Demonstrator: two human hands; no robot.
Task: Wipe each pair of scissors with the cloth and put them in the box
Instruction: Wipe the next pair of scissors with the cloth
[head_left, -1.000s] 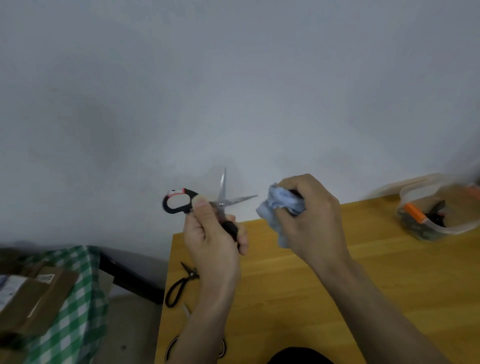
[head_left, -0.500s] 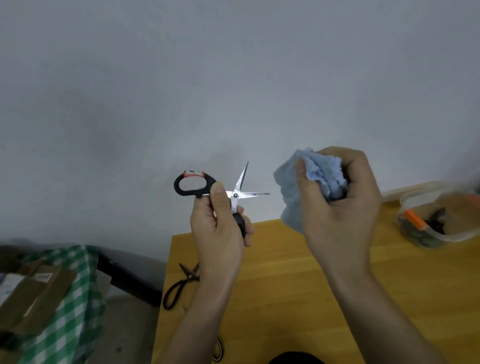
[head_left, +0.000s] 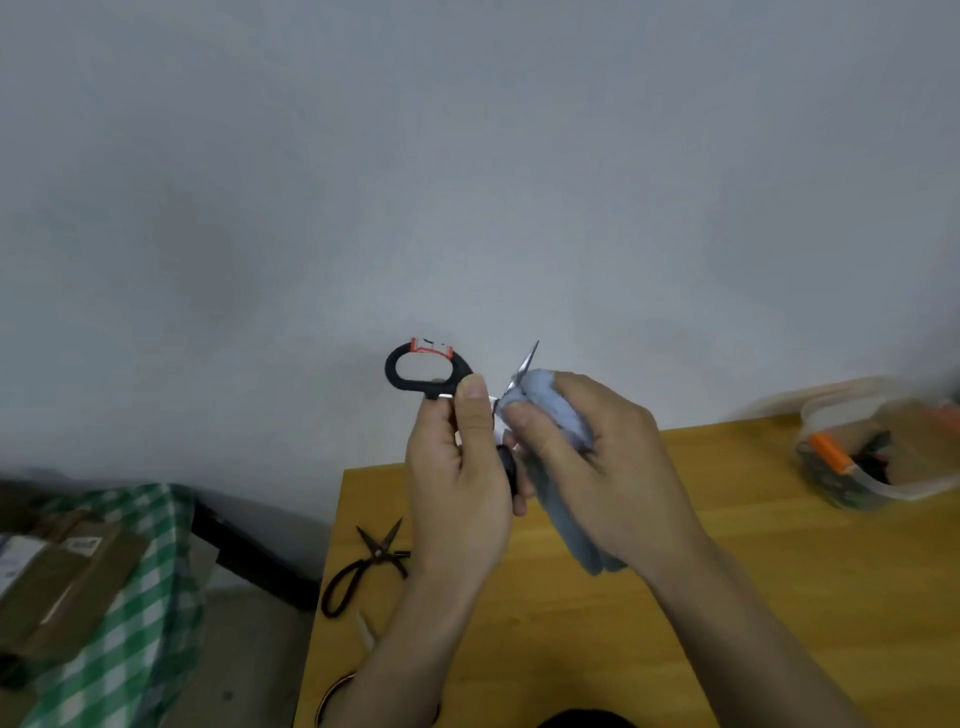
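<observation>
Two hands meeting at the blade!
Left hand (head_left: 457, 499) is gripping the black-handled scissors (head_left: 427, 370), blades angling up-right; right hand (head_left: 597, 467) fingers are pinching the blue cloth (head_left: 558, 410) around one; box (head_left: 883, 452) is waiting far right on the desk (head_left: 779, 597).

light: soft, even | shadows: faint | edges: blurred, wide-angle bowed | glare: none

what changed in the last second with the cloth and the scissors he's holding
The right hand brought the blue cloth left from open air onto the spread blades of the black-handled scissors; one blade is now covered. The left hand still grips those scissors. The black scissors on the table and the box stayed put.
</observation>
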